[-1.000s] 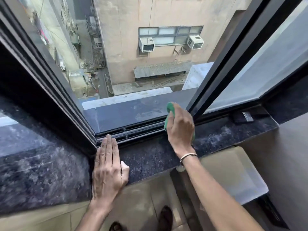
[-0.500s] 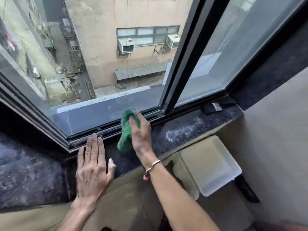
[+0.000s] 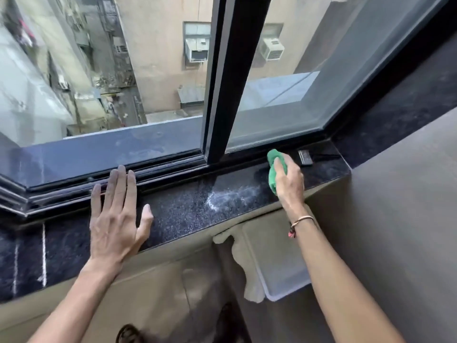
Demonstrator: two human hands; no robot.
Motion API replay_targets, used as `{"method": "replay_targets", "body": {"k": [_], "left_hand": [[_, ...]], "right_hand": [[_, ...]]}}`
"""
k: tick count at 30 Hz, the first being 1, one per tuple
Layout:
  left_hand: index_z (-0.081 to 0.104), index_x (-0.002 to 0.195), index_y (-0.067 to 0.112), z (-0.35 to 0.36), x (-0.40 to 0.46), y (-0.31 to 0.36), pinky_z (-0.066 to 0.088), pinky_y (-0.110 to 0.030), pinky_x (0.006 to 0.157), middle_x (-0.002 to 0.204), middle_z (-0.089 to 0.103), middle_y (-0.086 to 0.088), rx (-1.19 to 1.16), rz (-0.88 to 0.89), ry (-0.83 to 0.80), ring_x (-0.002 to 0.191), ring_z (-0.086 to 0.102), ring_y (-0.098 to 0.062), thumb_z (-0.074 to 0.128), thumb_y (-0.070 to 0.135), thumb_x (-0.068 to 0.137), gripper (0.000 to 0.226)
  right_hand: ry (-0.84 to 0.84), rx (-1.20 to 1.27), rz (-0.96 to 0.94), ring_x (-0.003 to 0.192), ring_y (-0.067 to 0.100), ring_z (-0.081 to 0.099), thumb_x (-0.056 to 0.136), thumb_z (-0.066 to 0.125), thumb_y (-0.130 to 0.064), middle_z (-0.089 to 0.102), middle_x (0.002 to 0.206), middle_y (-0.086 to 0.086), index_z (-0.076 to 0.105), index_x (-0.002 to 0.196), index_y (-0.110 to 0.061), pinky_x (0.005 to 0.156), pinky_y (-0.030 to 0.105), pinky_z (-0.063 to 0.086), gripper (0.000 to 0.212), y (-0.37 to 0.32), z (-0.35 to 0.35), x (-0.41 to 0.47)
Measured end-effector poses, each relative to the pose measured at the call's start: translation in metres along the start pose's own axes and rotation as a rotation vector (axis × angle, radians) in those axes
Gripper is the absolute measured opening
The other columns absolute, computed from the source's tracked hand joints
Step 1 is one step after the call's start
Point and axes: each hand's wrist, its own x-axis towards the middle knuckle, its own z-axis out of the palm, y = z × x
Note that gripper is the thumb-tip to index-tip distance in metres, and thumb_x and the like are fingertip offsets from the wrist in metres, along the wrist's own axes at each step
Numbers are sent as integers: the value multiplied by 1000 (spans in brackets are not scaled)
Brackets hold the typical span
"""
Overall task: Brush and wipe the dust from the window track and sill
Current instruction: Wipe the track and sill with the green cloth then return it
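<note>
My right hand (image 3: 288, 179) grips a bunched green cloth (image 3: 274, 167) and presses it on the dark speckled stone sill (image 3: 188, 209), near the sill's right end beside the window track (image 3: 163, 169). A pale smear of dust (image 3: 232, 195) lies on the sill just left of the cloth. My left hand (image 3: 116, 214) rests flat on the sill with fingers spread, fingertips reaching the black track rails. A small dark brush (image 3: 305, 157) lies on the sill in the right corner, just beyond the cloth.
A black vertical window frame (image 3: 227, 78) rises between my hands, with glass on its right and an open gap on its left. A white tray (image 3: 274, 258) sits on the floor below the sill. A grey wall (image 3: 400, 219) closes the right side.
My right hand has carried the green cloth rightward along the sill, from beside my left hand to near the right corner. My left hand stays flat on the sill.
</note>
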Motion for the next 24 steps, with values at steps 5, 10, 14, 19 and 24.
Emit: {"method": "replay_targets", "body": {"k": [5,10,14,19,24], "left_hand": [[30,158,-4,-7,-2,0,7,-50,132,169,23,-22,-81,-7,0,159,22,-33,34,36,93,76],[31,158,-3,-14,-15,-18,13,-51,131,170,24,-21,-60,135,-52,159,23,-34,32,33,97,71],[30,159,-2,-13,-22,-23,17,-52,131,171,22,-21,-29,152,-46,159,22,-34,31,30,97,69],[30,159,0,-7,-23,-26,20,-54,130,171,22,-20,-29,151,-41,159,23,-33,31,28,95,70],[29,160,2,-9,-22,-25,17,-53,131,171,22,-20,-44,134,-66,160,21,-32,31,29,94,72]], "right_hand": [[-208,9,-174,138,25,51,103,43,-40,63,142,10,67,129,-22,120,46,35,40,-25,55,-51],[-360,-99,-350,154,20,27,105,42,-41,39,162,10,57,142,-20,128,35,20,45,-46,86,-106],[-269,-605,-651,158,30,14,100,36,-53,25,167,18,45,149,-27,127,57,14,56,-43,116,-145],[-105,-733,-629,158,36,11,98,43,-51,18,169,18,42,148,-41,123,64,11,51,-18,117,-134],[-40,-763,-389,150,38,30,100,42,-49,30,164,19,47,145,-43,121,62,21,46,6,56,-72]]}}
